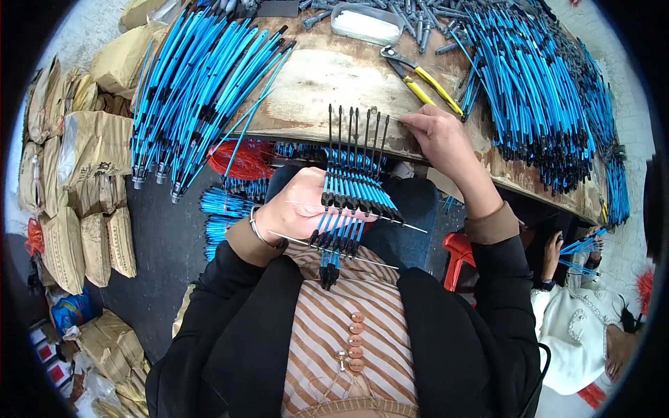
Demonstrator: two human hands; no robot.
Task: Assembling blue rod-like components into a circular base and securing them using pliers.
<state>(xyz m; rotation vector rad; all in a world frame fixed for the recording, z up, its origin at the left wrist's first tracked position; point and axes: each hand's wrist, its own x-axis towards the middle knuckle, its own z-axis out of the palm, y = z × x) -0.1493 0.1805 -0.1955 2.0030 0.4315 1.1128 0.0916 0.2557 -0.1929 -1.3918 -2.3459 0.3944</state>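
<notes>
Left hand (pixel 296 209) grasps a fanned row of blue-and-black plastic rods (pixel 352 188) threaded on thin metal wires, held over the lap, just below the worn wooden table (pixel 327 76) edge. Right hand (pixel 435 136) pinches at the table edge; what it pinches is unclear. Yellow-handled pliers (pixel 421 76) lie near.

A worn wooden table (pixel 327 83) with a curved, chipped edge fills the twelve o'clock part of the view. Below it lies a dark floor (pixel 164 237). Brown paper sacks (pixel 90 174) are stacked at nine o'clock, running down toward seven. At two o'clock a pale surface (pixel 624 97) shows, perhaps a wall. The light is even and soft, like daylight.
</notes>
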